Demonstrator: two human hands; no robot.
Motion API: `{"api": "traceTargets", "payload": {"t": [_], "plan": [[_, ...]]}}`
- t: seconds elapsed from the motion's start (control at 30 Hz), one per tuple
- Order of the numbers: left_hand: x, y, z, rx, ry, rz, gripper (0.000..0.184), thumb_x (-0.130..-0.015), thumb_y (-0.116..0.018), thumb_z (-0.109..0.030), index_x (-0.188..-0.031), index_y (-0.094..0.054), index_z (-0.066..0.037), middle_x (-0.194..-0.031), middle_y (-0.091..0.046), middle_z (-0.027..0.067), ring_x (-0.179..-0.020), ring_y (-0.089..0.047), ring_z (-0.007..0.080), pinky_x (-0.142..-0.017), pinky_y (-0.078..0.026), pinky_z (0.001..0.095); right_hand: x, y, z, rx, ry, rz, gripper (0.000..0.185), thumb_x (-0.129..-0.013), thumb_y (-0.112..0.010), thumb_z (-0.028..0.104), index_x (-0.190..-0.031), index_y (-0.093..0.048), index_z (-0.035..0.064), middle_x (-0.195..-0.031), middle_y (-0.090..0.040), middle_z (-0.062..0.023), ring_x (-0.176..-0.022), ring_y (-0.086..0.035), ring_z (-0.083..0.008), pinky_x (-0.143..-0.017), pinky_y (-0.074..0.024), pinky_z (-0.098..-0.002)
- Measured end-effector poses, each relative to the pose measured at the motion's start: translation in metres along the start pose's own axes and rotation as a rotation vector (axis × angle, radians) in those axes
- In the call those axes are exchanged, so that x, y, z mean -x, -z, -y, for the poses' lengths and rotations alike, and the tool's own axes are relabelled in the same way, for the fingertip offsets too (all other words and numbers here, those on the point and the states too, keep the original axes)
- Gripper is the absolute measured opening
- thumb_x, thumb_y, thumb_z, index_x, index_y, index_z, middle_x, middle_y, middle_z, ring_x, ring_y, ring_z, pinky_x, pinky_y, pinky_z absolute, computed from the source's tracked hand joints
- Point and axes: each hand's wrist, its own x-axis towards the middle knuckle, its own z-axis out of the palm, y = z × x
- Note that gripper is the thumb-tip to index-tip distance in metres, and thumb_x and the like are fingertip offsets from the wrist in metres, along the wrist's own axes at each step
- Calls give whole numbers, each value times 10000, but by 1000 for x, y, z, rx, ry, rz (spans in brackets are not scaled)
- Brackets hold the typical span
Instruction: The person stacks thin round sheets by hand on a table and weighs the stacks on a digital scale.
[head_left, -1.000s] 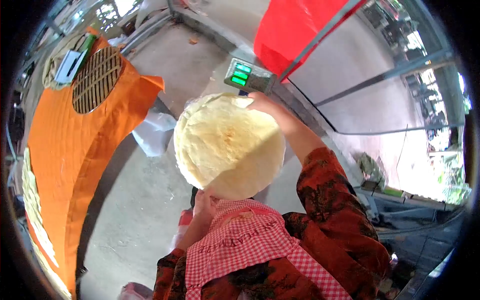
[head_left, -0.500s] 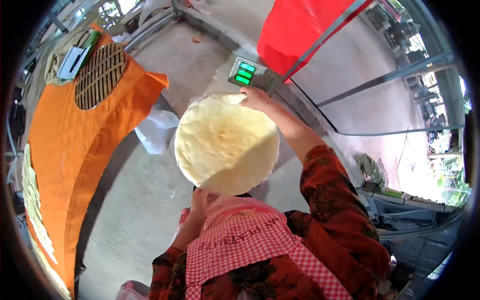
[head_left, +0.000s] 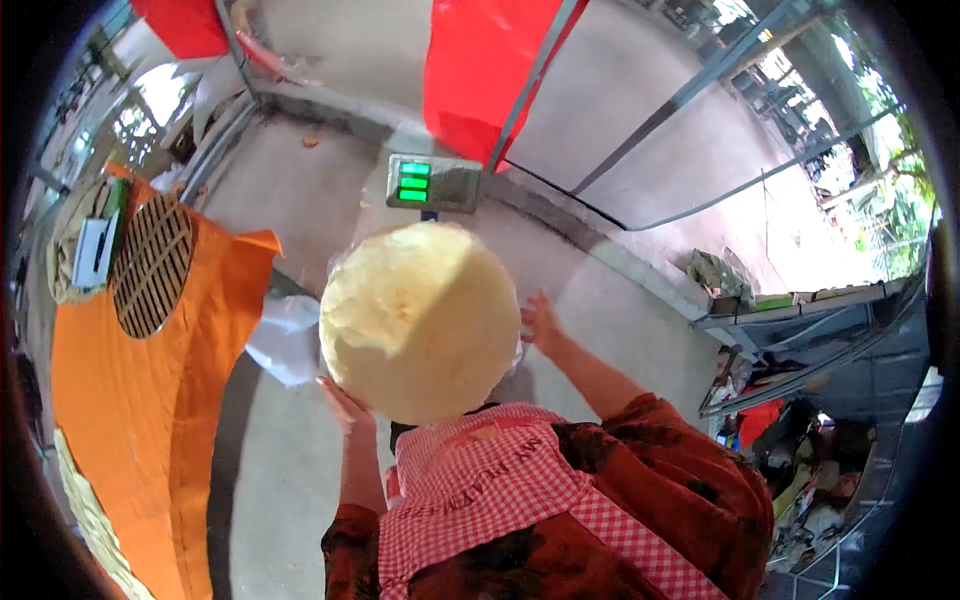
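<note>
"Now, where to look for the pale disc [head_left: 420, 325]?"

"At the centre of the view, between the red-and-white checked apron [head_left: 480, 480] and the display unit [head_left: 434, 183], the latter lit in three green rows (figures too small to read). Nearly round in outline, with a slightly uneven rim; bright at upper left, shaded toward lower right. Hidden from view: any support underneath."

"And the left hand [head_left: 350, 407]?"

"At the lower left rim of the disc, seemingly touching, with fingers extended and nearly straight rather than curled (exact position of the thumb impossible to tell)."

"Likewise for the right hand [head_left: 541, 322]?"

"Raised just beside the right rim, with fingers spread wide; apparently separated from the disc by a narrow gap."

"Then the surroundings?"

"On the left, an orange cover [head_left: 130, 420], topped by a round slatted panel [head_left: 152, 265] and, along the outer edge, a row of pale flat pieces [head_left: 88, 512]. Between cover and disc, a translucent plastic bag [head_left: 285, 340]. Beyond the display unit, a red sheet [head_left: 480, 70] next to a slanting metal bar [head_left: 530, 90]. Below everything, a pale grey floor [head_left: 290, 480], partly in shadow."
</note>
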Motion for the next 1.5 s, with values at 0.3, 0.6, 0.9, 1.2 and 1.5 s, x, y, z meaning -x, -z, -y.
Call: {"api": "traceTargets", "payload": {"t": [0.3, 0.6, 0.9, 1.2, 1.5], "plan": [[-5, 13, 2, -89, 50, 127, 885, -865, -384, -717, -1421, -320, -32, -1378, -452, 97, -1218, -462, 216, -957, -383, 308, 38, -11, -5, -35, 95, -107, 784, -843, -448, 690, -1433, -335, 187, -1469, -340, -74, -1284, -381, -248, -914, -391, -521], [-20, 161, 33, -41, 245, -91, 811, -874, -405, -670, -1469, -246, -143, -1459, -331, 101, -1330, -325, 288, -1012, -316, 509, 73, 77, -66, -262, 433, -435, 381, -853, -577, 408, -1158, -519, 186, -1137, -550, 5, -1005, -539, -185, -787, -439, -421], [90, 308, -29, 138, 95, -642, 561, -937, -439, -527, -1280, -389, -87, -1196, -506, 162, -915, -615, 328, -702, -534, 440, 105, -212, -22, 416, 739, 270, 243, -914, -557, 280, -1059, -573, 86, -1018, -600, -41, -843, -586, -140, -671, -444, -278], [267, 452, 102, 625, 95, -941, 473, -944, -436, -472, -1129, -416, -37, -996, -566, 194, -871, -613, 381, -706, -510, 494, 223, -500, -224, 940, 595, 1378, 154, -869, -655, 159, -903, -620, 13, -764, -644, -31, -713, -624, -112, -653, -489, -258], [280, 634, 131, 1108, -30, -1035, 402, -944, -451, -428, -1065, -401, -48, -933, -570, 178, -811, -607, 357, -636, -498, 464, 313, -638, -428, 1584, 61, 1587, 165, -885, -631, 203, -918, -630, 41, -809, -656, -37, -715, -634, -109, -570, -477, -241]]}}
